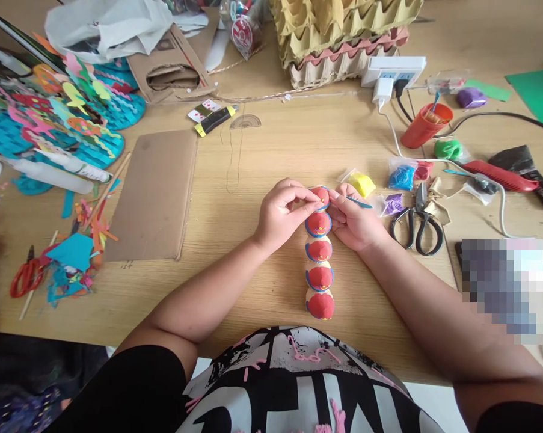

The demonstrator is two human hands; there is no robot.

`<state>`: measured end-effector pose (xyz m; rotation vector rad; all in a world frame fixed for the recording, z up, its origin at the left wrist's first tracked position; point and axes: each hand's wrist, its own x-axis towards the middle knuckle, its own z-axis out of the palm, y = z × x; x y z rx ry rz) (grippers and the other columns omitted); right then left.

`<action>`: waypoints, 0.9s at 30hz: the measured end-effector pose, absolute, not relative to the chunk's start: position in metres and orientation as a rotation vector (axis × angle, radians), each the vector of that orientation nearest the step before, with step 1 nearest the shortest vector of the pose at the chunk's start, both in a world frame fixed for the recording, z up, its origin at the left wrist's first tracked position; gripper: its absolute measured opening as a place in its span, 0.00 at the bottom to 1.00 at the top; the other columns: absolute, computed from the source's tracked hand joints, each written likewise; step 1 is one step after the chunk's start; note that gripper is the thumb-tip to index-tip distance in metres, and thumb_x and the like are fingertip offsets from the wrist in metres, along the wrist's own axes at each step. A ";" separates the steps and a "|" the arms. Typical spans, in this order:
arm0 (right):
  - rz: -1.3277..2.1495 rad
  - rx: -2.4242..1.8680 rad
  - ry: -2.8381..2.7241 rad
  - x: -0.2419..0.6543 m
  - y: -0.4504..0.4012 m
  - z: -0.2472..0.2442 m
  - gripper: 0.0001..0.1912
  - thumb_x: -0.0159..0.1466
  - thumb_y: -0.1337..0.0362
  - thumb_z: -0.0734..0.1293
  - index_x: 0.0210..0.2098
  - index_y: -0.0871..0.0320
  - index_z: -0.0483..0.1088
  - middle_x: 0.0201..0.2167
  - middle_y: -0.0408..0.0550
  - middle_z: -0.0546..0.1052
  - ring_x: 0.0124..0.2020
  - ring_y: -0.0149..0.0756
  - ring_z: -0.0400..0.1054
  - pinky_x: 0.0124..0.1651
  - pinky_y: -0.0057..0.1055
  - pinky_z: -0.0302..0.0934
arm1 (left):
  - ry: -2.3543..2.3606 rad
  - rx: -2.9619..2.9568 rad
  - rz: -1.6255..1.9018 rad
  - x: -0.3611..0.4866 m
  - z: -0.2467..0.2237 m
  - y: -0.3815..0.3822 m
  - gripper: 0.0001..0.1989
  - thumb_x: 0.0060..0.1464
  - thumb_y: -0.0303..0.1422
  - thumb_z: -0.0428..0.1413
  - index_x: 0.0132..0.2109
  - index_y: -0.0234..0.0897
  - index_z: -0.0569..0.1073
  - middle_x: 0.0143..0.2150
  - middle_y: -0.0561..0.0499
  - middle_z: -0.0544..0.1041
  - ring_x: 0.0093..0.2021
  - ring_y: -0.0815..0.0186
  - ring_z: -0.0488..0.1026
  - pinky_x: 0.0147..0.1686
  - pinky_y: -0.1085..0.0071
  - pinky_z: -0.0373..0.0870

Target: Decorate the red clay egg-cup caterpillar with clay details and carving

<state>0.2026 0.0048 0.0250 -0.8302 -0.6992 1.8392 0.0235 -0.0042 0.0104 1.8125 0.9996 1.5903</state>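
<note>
A row of egg-carton cups (319, 264), capped with red clay and ringed in blue, lies on the wooden table (262, 150) in front of me. My left hand (282, 211) pinches the far end cup from the left, fingertips on its red top. My right hand (355, 219) presses the same end from the right and holds a thin blue tool (359, 202) that sticks out to the right. Both hands touch the piece at its far end.
Black scissors (418, 224), bags of yellow (362, 182), blue (401, 177) and purple clay (392, 204) lie right. An orange cup (424, 125), power strip (394, 71) and egg trays (343, 36) sit behind. Cardboard (156, 192), paper cut-outs (50, 120) and red scissors (25, 276) lie left.
</note>
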 end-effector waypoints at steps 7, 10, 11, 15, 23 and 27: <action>1.852 -0.812 -0.689 0.202 0.004 0.024 0.36 0.47 0.56 0.89 0.28 0.53 0.56 0.19 0.30 0.61 0.19 0.21 0.43 0.21 0.25 0.34 | 0.950 1.796 1.609 0.025 0.010 -0.004 0.04 0.62 0.33 0.70 0.38 0.42 0.82 0.36 0.53 0.78 0.39 0.69 0.76 0.37 0.72 0.71; 1.853 -0.813 -0.691 0.201 0.004 0.025 0.37 0.47 0.56 0.89 0.28 0.54 0.56 0.19 0.30 0.60 0.19 0.21 0.43 0.21 0.24 0.34 | 0.981 1.727 1.584 0.026 0.012 -0.005 0.09 0.61 0.37 0.71 0.36 0.42 0.80 0.36 0.53 0.78 0.38 0.68 0.75 0.38 0.70 0.71; 1.855 -0.817 -0.690 0.202 0.003 0.026 0.36 0.47 0.56 0.89 0.28 0.53 0.56 0.19 0.30 0.60 0.19 0.21 0.43 0.21 0.23 0.35 | 1.004 1.696 1.565 0.027 0.013 -0.006 0.11 0.61 0.39 0.71 0.36 0.41 0.79 0.36 0.53 0.78 0.38 0.68 0.74 0.38 0.70 0.71; 1.861 -0.835 -0.700 0.202 0.003 0.028 0.36 0.47 0.54 0.89 0.29 0.53 0.57 0.20 0.30 0.59 0.19 0.21 0.43 0.21 0.23 0.35 | 1.061 1.576 1.505 0.028 0.015 -0.007 0.17 0.58 0.46 0.72 0.36 0.40 0.76 0.35 0.54 0.76 0.36 0.69 0.73 0.37 0.69 0.70; 1.865 -0.827 -0.665 0.202 0.002 0.028 0.37 0.46 0.56 0.89 0.27 0.54 0.57 0.18 0.30 0.59 0.19 0.20 0.43 0.21 0.23 0.35 | 1.079 1.318 1.381 0.030 0.016 -0.007 0.27 0.47 0.54 0.76 0.39 0.41 0.75 0.34 0.56 0.72 0.34 0.72 0.68 0.35 0.73 0.68; 1.867 -0.822 -0.657 0.203 0.002 0.028 0.36 0.46 0.56 0.89 0.28 0.54 0.58 0.19 0.30 0.60 0.19 0.20 0.43 0.21 0.23 0.34 | 1.013 1.285 1.359 0.028 0.014 -0.003 0.30 0.46 0.56 0.76 0.41 0.42 0.74 0.33 0.57 0.69 0.34 0.72 0.68 0.37 0.74 0.70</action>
